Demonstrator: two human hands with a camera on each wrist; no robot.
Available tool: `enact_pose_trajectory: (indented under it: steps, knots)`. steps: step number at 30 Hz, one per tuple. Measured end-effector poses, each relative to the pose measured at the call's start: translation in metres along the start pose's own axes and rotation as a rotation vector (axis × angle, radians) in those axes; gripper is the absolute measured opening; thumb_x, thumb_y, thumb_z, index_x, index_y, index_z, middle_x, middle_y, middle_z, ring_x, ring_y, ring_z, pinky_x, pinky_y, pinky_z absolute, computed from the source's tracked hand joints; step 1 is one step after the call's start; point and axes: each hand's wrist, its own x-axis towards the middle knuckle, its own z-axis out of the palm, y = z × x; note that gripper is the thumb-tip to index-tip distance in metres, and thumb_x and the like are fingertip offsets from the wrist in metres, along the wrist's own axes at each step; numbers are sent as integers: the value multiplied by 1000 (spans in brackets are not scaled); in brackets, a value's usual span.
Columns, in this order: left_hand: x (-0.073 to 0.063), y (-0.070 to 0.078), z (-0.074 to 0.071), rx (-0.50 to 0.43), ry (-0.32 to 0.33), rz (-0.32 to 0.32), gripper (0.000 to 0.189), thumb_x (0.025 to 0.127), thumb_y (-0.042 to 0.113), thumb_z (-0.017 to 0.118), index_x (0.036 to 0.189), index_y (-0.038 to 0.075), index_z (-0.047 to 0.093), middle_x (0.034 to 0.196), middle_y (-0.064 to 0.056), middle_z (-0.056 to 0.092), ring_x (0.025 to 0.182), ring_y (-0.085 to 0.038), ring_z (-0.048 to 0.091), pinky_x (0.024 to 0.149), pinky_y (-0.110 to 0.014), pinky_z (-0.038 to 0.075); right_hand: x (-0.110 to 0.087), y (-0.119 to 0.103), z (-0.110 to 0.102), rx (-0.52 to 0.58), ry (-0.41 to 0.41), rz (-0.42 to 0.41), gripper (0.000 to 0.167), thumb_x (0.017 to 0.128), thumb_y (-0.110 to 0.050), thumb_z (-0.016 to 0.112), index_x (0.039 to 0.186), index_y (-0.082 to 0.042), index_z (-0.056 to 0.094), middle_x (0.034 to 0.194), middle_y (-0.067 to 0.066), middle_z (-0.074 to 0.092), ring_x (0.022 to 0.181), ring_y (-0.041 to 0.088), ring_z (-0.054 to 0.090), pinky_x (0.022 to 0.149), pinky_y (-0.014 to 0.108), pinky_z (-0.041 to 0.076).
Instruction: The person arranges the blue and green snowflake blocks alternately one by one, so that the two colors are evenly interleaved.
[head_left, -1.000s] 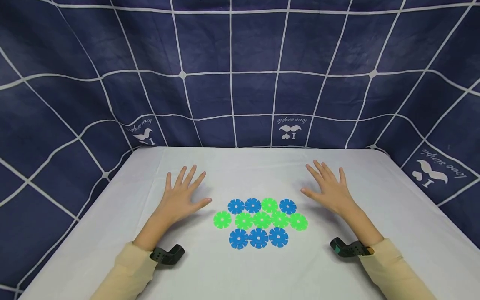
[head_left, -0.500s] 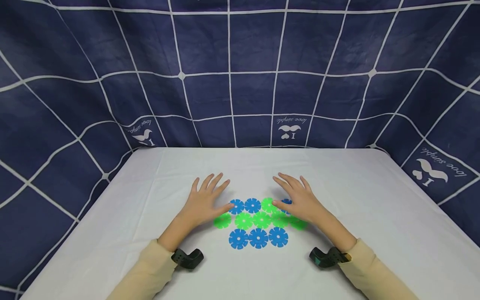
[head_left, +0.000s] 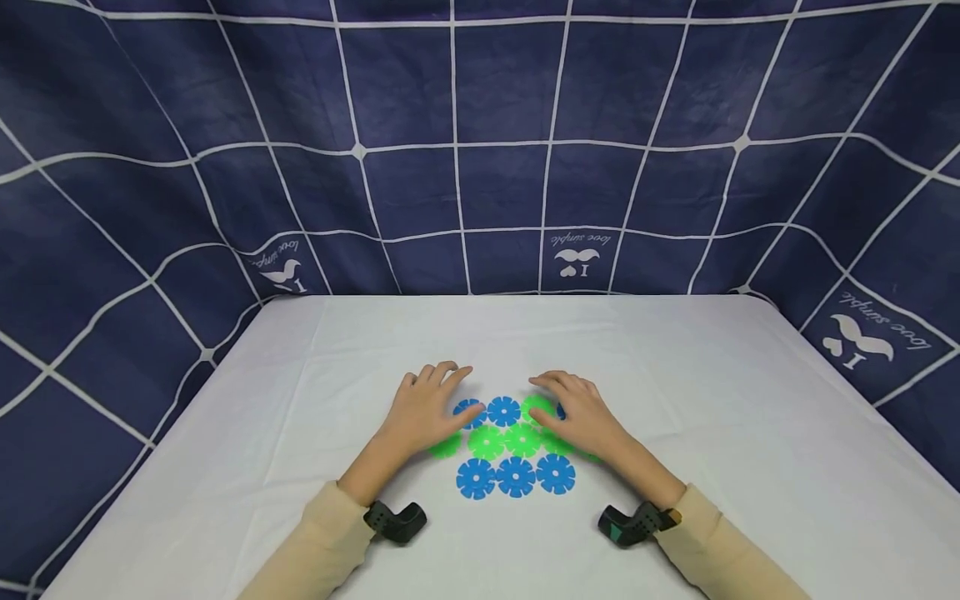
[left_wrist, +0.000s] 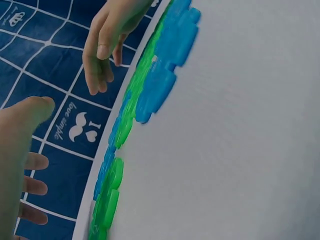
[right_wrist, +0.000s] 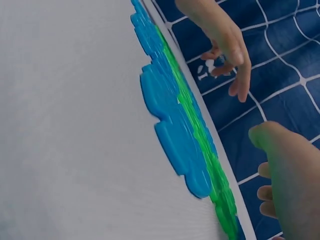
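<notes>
Several flat, notched plastic discs lie in three rows on a white-covered table. Blue discs (head_left: 516,477) form the nearest row, green discs (head_left: 487,442) the middle one, and the far row mixes blue discs (head_left: 504,411) with a green one. Over the left end of the rows hovers my left hand (head_left: 420,417), fingers loosely bent and holding nothing. My right hand (head_left: 585,417) mirrors it at the right end, partly hiding green and blue discs there. Both wrist views show a gap between the hands and the discs; the left thumb (left_wrist: 32,110) stands apart from its fingers.
The white tabletop (head_left: 480,333) stretches around the discs. Behind it and at both sides hangs a dark blue cloth (head_left: 502,183) with white grid lines. A black wrist device (head_left: 396,522) sits on the left wrist, another black device (head_left: 636,525) on the right.
Both hands have moved inward from the sides to above the discs. Their spread fingers are now more bent. The discs have not visibly moved.
</notes>
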Motion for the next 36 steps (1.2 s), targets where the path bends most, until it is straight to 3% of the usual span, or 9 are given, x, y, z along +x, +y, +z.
enact_pose_trajectory:
  steps: [7,14,18,26,36]
  knots:
    - [-4,-5,7,-65,23,-4,50,83,51,51,123,21,55,115,-3,55,104,-20,52,77,-36,41,-2,3,4,27,40,0,36,84,-36,58,116,-20,59,117,4,57,112,25,51,96,51,32]
    - [-5,-16,18,-259,-9,-16,48,84,45,56,125,19,53,118,-3,56,112,-20,51,85,-41,41,-1,8,6,1,67,-23,28,86,-30,58,112,-20,61,112,2,58,108,22,53,93,48,35]
    - [-7,-21,22,-319,-17,-34,49,84,44,57,125,17,53,119,-4,55,114,-22,50,87,-42,40,-2,9,8,-16,60,-27,27,86,-29,57,111,-19,62,111,2,59,107,22,53,92,48,36]
    - [-9,-23,28,-284,-57,-13,50,83,45,57,123,15,56,119,-5,54,111,-21,48,83,-37,36,-3,11,13,-6,52,-7,30,84,-28,60,113,-17,61,114,4,56,106,23,52,86,45,38]
    - [-9,-24,29,-279,-62,5,43,84,44,57,118,18,59,117,-4,53,109,-21,46,82,-35,34,-4,13,14,44,-10,24,36,85,-32,59,118,-18,58,120,6,52,112,25,48,89,47,34]
